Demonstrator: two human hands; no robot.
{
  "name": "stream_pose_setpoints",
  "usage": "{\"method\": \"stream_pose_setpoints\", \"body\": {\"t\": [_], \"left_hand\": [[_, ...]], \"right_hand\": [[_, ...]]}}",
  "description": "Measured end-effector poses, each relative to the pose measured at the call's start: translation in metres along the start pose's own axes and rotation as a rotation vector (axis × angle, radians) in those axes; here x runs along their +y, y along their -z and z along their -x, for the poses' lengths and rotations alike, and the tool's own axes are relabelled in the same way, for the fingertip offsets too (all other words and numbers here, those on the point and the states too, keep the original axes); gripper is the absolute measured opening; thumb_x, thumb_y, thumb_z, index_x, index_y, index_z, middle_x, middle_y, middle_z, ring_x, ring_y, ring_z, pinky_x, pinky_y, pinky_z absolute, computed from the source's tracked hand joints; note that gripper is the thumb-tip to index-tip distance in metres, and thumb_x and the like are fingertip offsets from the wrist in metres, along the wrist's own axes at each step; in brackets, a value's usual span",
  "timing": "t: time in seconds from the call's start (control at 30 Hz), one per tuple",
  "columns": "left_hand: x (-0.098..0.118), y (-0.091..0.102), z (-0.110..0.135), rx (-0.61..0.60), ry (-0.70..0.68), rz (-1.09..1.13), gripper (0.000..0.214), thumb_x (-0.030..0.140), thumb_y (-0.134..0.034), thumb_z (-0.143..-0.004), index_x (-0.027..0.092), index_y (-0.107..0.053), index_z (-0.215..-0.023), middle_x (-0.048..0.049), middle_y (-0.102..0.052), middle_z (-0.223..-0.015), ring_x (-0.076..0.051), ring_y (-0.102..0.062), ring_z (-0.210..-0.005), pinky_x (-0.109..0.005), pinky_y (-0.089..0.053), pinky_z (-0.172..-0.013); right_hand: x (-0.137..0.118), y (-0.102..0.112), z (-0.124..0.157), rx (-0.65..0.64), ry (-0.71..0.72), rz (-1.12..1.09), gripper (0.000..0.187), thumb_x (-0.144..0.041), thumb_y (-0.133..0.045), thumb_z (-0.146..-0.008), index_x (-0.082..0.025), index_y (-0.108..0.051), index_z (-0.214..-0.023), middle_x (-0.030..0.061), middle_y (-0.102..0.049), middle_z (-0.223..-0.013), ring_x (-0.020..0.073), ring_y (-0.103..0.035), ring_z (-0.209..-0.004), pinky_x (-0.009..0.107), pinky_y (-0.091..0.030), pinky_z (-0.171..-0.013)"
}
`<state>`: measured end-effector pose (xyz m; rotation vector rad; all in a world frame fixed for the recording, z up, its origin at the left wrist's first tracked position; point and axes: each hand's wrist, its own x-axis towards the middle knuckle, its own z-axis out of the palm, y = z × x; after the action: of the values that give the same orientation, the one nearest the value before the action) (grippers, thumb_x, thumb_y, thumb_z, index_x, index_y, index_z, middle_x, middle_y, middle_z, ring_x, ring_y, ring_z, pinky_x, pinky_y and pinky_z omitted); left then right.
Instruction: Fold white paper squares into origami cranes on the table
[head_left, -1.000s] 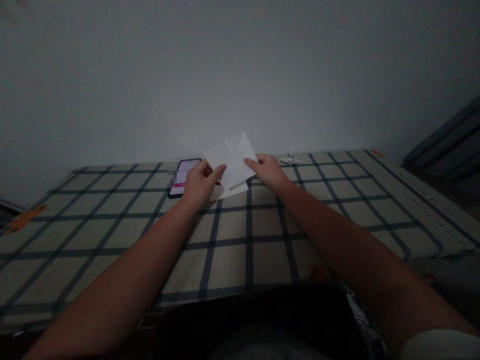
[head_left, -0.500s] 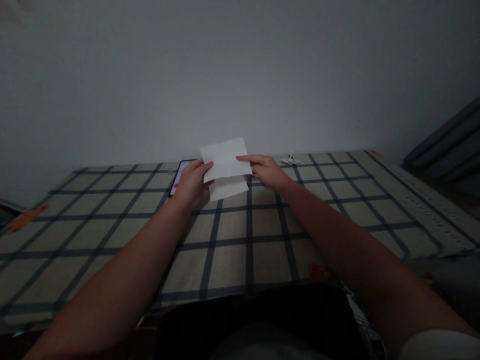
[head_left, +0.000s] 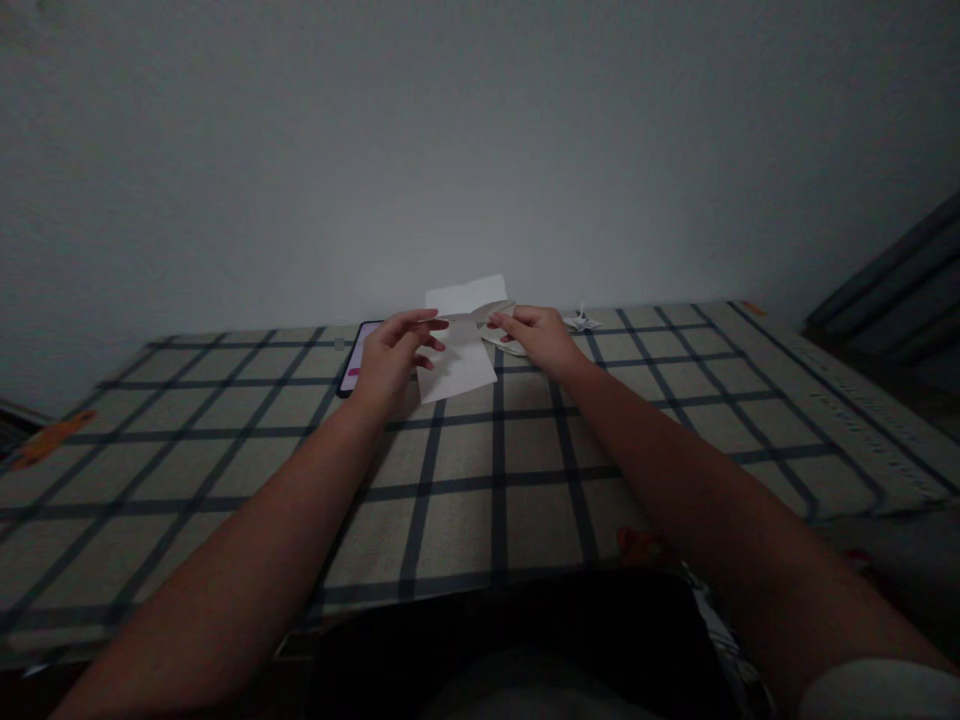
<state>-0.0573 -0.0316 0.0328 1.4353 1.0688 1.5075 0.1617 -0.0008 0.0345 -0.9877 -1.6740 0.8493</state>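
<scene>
A white sheet of paper (head_left: 463, 300) is held up between both hands above the far middle of the checked tablecloth (head_left: 495, 480). My left hand (head_left: 394, 355) pinches its left edge with the fingers stretched toward the paper. My right hand (head_left: 534, 335) pinches the right edge. The sheet is bent over along a fold, its upper part standing up behind. Another white sheet (head_left: 459, 370) lies flat on the cloth just under the hands.
A phone (head_left: 357, 362) with a lit pink and white screen lies left of my left hand, partly hidden by it. A small folded paper figure (head_left: 581, 320) stands on the cloth to the right. A plain wall rises behind the table.
The held sheet, first tilted as a diamond, was turned square and is now being bent over along a fold. Both hands stayed at its edges.
</scene>
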Motion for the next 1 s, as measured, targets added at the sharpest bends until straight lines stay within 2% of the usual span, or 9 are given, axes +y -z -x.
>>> {"method": "stream_pose_setpoints", "body": {"t": [0.1, 0.2, 0.43, 0.53, 0.63, 0.73, 0.83, 0.93, 1.0], "left_hand": [[0.002, -0.003, 0.003, 0.024, -0.054, -0.138, 0.035, 0.042, -0.073, -0.072, 0.018, -0.070, -0.097, -0.0076, -0.073, -0.093, -0.015, -0.065, -0.072, -0.021, -0.047, -0.051], [0.003, -0.003, 0.003, 0.044, -0.045, -0.229, 0.033, 0.047, -0.072, -0.075, 0.016, -0.071, -0.085, -0.0058, -0.071, -0.079, -0.013, -0.061, -0.063, -0.021, -0.047, -0.052], [-0.002, -0.002, 0.000, 0.068, 0.043, -0.151, 0.033, 0.045, -0.075, -0.070, 0.017, -0.059, -0.068, -0.0029, -0.067, -0.071, -0.011, -0.059, -0.060, -0.021, -0.048, -0.055], [-0.005, -0.003, -0.001, 0.021, 0.090, -0.106, 0.031, 0.039, -0.076, -0.068, 0.018, -0.059, -0.082, -0.0011, -0.067, -0.074, -0.013, -0.062, -0.064, -0.021, -0.047, -0.056], [-0.007, -0.003, -0.003, 0.033, 0.137, -0.047, 0.055, 0.037, -0.076, -0.067, 0.024, -0.054, -0.116, -0.0022, -0.069, -0.091, -0.016, -0.066, -0.074, -0.023, -0.048, -0.057], [-0.009, -0.001, -0.006, 0.074, 0.164, 0.002, 0.065, 0.041, -0.073, -0.070, 0.026, -0.051, -0.129, -0.0067, -0.067, -0.110, -0.018, -0.066, -0.087, -0.025, -0.050, -0.062], [-0.009, -0.001, -0.005, -0.033, 0.219, 0.049, 0.056, 0.045, -0.072, -0.072, 0.021, -0.062, -0.122, -0.0094, -0.066, -0.116, -0.020, -0.065, -0.092, -0.026, -0.050, -0.067], [-0.007, -0.004, 0.001, -0.162, 0.260, -0.012, 0.050, 0.044, -0.079, -0.067, 0.014, -0.071, -0.106, -0.0104, -0.071, -0.104, -0.019, -0.065, -0.082, -0.028, -0.049, -0.067], [-0.006, -0.006, 0.006, -0.193, 0.271, -0.088, 0.048, 0.044, -0.082, -0.063, 0.012, -0.073, -0.098, -0.0100, -0.072, -0.093, -0.018, -0.063, -0.073, -0.027, -0.046, -0.062]], "right_hand": [[0.000, 0.001, 0.000, 0.005, -0.026, -0.060, 0.029, -0.044, -0.065, -0.084, -0.016, -0.073, -0.087, 0.0079, -0.074, -0.094, 0.0155, -0.065, -0.083, 0.030, -0.052, -0.077], [0.000, 0.001, 0.000, 0.014, -0.054, -0.109, 0.029, -0.043, -0.064, -0.085, -0.016, -0.072, -0.090, 0.0091, -0.074, -0.097, 0.0154, -0.066, -0.084, 0.029, -0.053, -0.077], [0.007, -0.006, -0.005, 0.035, -0.068, -0.205, 0.025, -0.041, -0.064, -0.084, -0.017, -0.061, -0.087, 0.0069, -0.070, -0.094, 0.0142, -0.066, -0.085, 0.028, -0.054, -0.078], [0.010, -0.008, -0.008, 0.076, -0.102, -0.312, 0.024, -0.033, -0.067, -0.081, -0.021, -0.051, -0.093, 0.0018, -0.066, -0.093, 0.0117, -0.066, -0.079, 0.026, -0.055, -0.074], [0.008, -0.007, -0.008, 0.064, -0.089, -0.335, 0.028, -0.027, -0.066, -0.079, -0.023, -0.045, -0.097, -0.0005, -0.065, -0.096, 0.0107, -0.065, -0.078, 0.025, -0.055, -0.072], [0.005, -0.007, -0.005, -0.023, -0.086, -0.313, 0.029, -0.020, -0.064, -0.079, -0.024, -0.044, -0.100, -0.0003, -0.065, -0.097, 0.0114, -0.064, -0.081, 0.024, -0.055, -0.071], [0.005, -0.009, -0.002, -0.105, -0.086, -0.292, 0.031, -0.012, -0.061, -0.077, -0.025, -0.045, -0.101, -0.0013, -0.065, -0.091, 0.0116, -0.063, -0.076, 0.023, -0.055, -0.066], [0.005, -0.010, 0.000, -0.150, -0.063, -0.278, 0.033, -0.011, -0.061, -0.077, -0.025, -0.048, -0.104, -0.0027, -0.064, -0.085, 0.0108, -0.061, -0.069, 0.023, -0.054, -0.063], [0.004, -0.009, 0.000, -0.140, -0.056, -0.284, 0.038, -0.011, -0.062, -0.077, -0.026, -0.050, -0.109, -0.0034, -0.063, -0.081, 0.0105, -0.059, -0.066, 0.023, -0.053, -0.062]]}}
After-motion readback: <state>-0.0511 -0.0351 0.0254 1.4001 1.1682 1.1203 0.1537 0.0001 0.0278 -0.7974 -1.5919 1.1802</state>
